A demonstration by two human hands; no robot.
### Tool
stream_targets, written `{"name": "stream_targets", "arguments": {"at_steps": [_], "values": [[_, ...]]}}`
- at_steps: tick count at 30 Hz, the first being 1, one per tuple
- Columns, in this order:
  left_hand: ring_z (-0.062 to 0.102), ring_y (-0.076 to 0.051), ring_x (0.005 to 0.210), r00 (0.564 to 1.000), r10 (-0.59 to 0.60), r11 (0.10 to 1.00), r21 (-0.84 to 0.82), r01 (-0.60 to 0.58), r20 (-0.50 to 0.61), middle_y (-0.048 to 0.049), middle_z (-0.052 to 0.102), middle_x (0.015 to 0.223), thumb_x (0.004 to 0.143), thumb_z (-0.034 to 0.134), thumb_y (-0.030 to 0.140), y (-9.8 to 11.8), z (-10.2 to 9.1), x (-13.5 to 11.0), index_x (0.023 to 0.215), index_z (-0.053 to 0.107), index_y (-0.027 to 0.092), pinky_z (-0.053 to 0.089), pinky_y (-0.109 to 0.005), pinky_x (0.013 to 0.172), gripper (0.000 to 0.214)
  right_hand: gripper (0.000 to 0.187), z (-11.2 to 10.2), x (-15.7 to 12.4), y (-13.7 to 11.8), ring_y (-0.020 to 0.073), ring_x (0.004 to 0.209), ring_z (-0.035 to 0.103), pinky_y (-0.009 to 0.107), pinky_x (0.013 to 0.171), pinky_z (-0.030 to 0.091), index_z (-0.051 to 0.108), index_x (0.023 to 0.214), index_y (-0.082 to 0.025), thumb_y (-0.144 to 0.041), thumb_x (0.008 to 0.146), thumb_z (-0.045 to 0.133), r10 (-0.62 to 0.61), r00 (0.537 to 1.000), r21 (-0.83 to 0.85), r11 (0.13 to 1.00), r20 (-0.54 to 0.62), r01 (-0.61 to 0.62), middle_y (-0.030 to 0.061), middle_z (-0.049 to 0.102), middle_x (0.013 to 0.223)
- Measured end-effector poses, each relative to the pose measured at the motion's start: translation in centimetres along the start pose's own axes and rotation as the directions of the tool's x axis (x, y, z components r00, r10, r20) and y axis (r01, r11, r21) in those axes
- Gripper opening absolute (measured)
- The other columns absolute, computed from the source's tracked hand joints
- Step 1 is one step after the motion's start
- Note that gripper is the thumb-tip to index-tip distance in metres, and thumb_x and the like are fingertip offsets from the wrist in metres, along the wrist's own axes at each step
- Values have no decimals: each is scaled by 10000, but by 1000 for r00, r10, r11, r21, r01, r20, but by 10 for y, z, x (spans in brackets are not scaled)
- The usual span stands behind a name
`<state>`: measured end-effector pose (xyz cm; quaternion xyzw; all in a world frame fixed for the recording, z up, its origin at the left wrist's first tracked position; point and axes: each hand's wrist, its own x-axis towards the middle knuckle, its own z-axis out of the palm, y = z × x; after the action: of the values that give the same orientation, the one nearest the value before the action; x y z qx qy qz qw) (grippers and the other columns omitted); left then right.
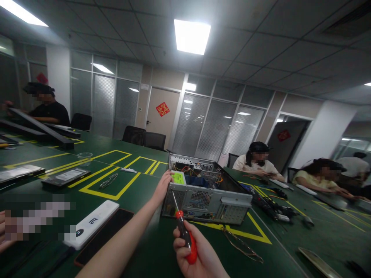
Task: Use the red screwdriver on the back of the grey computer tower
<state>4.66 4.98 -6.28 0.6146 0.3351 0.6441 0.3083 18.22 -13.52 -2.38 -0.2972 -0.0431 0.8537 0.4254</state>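
An open desktop computer case [207,199] lies on its side on the green table, its rear panel facing me and coloured cables showing inside. My left hand [162,188] reaches forward and rests on the case's near left top corner, fingers curled over the edge beside a green label [177,177]. My right hand [194,253] is low in the middle, closed round a red and black screwdriver [183,231]. The screwdriver's shaft points up and left, with its tip at the case's rear panel near the left side.
A white power bank [91,224] and a dark phone [106,235] lie at the near left. Tablets, a plastic cup [85,157] and long black panels sit further left. Loose cables [272,208] lie right of the case. Other people sit at the far left and right.
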Motion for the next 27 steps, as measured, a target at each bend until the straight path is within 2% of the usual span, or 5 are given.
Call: {"name": "stream_targets", "arguments": {"at_steps": [6,13,16,21,27], "values": [[414,-214,1332,1000,7,1000,11,-7,9,-80,626,1158,863,375,251,0,0,0,661,552,194,271,-395,1160,275,269,-2,1,4,74,503,530,146,444,411,602,931,-87,-348,897,545,12,1000,-107,994,-6,-12,18,587,651],[446,-209,1308,1000,24,999,29,-25,4,-73,646,1135,864,380,252,-5,0,2,669,575,193,280,-386,1152,282,243,-8,4,-2,8,422,373,80,362,181,580,879,-92,-329,849,623,25,995,-85,996,100,-16,-37,494,608],[443,-215,1320,1000,29,999,29,-29,5,-68,656,1152,855,405,259,-4,-2,3,696,602,192,289,-394,1146,261,234,-8,3,-3,-18,411,318,64,358,133,562,827,-112,-321,821,665,13,992,-42,999,128,-7,-62,442,607],[420,-246,1351,1000,-19,998,-53,18,-9,-68,677,1150,806,454,241,0,-4,3,790,603,208,289,-446,1140,154,240,-5,1,-3,-23,421,320,48,354,171,519,747,-118,-308,867,603,54,990,24,998,133,-57,-52,435,626],[405,-248,1361,1000,-23,997,-68,22,-13,-70,670,1173,807,449,249,1,-1,2,752,580,203,279,-438,1141,150,348,-2,2,-1,40,486,445,80,388,296,568,877,-80,-385,955,419,41,994,9,999,100,-42,-1,513,628]]}}
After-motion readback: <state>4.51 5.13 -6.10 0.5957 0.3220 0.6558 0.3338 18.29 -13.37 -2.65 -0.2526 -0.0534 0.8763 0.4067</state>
